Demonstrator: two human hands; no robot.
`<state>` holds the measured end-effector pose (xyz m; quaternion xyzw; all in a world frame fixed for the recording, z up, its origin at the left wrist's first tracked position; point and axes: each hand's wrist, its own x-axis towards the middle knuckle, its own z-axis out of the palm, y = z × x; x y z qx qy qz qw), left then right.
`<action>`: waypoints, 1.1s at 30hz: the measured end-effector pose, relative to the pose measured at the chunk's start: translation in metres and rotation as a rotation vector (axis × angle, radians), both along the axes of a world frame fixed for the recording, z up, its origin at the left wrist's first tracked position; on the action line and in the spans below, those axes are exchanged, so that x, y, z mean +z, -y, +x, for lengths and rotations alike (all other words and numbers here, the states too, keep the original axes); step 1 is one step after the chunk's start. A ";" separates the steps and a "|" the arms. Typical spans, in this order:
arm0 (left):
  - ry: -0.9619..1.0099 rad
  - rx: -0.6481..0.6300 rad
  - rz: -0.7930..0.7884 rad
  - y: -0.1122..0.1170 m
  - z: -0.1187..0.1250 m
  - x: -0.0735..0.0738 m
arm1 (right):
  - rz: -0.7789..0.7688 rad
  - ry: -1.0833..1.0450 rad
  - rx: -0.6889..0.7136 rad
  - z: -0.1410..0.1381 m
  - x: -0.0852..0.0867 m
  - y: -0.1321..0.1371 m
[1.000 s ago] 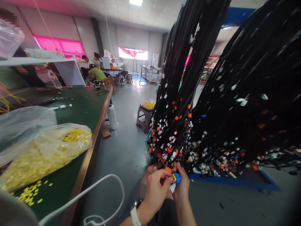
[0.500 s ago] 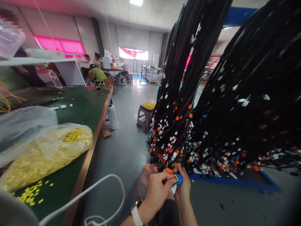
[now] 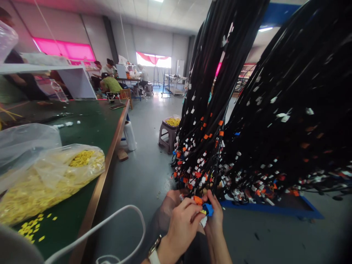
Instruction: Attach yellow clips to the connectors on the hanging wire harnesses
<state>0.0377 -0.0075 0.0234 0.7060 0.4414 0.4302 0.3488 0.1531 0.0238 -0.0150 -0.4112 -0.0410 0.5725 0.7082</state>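
My right hand [image 3: 216, 216] is closed around a blue plastic connector [image 3: 209, 209] on the end of a black cable. At the connector's left side, the thumb and fingers of my left hand [image 3: 183, 223] pinch at a small yellow plastic piece [image 3: 204, 212], partly hidden by the fingertips. An orange connector [image 3: 198, 200] sits just above the left fingers, and a white connector [image 3: 204, 221] shows below the blue one, between the hands. A watch with a white strap [image 3: 154, 253] is on my left wrist.
Thick bundles of black cables [image 3: 203, 95] with white and orange connectors hang ahead and right, above a blue-edged tray [image 3: 275, 211]. On the green table [image 3: 90, 124] at left lie a bag of yellow pieces [image 3: 55, 183] and loose yellow pieces [image 3: 31, 228]. A stool [image 3: 166, 135] stands ahead.
The view has shifted slightly. My left fingers now cover more of the yellow piece at the blue connector. My right hand keeps its hold.
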 end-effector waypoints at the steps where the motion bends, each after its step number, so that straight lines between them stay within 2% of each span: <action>1: -0.010 0.003 0.001 0.000 0.000 -0.001 | -0.001 -0.007 -0.010 0.001 -0.001 0.000; 6: 0.018 0.019 -0.064 -0.001 0.001 -0.007 | -0.006 0.010 -0.047 0.001 -0.003 -0.001; 10: 0.014 0.062 -0.091 0.001 0.001 -0.004 | 0.016 0.050 -0.014 0.001 -0.004 -0.001; 15: 0.289 0.028 -0.283 -0.001 0.003 0.002 | 0.015 0.034 -0.017 -0.001 -0.001 0.000; 18: 0.378 0.068 -0.356 -0.002 0.006 0.001 | 0.008 0.014 -0.025 -0.005 0.001 -0.001; 33: 0.247 0.103 -0.279 -0.002 0.012 0.001 | 0.018 0.053 -0.035 -0.006 0.004 0.000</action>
